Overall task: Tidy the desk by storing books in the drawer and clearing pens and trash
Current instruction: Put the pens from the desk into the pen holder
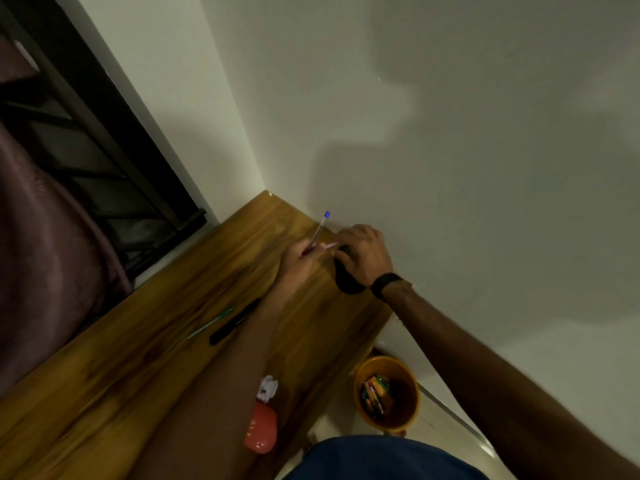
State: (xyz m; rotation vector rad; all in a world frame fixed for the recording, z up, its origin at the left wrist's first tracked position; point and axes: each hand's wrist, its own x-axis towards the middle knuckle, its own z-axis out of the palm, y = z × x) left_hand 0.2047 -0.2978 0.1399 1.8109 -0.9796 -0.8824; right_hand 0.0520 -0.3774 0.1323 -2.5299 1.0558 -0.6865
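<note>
My left hand point(298, 259) grips a clear pen with a blue cap point(320, 228) and a pink pen point(329, 245), near the far end of the wooden desk point(173, 358). Just right of it, my right hand point(363, 252) holds a black pen holder point(346, 280) that stands against the wall. A green pen point(211, 322) and a black marker point(235, 321) lie side by side on the desk left of my left forearm. A crumpled white paper point(267, 388) and an orange-red wrapper point(261, 429) lie near the desk's front edge.
An orange bin point(412, 393) with colourful wrappers inside stands on the floor just right of the desk, by the wall. A dark curtain point(45, 254) and a window frame are at the left. The wall runs along the desk's right side.
</note>
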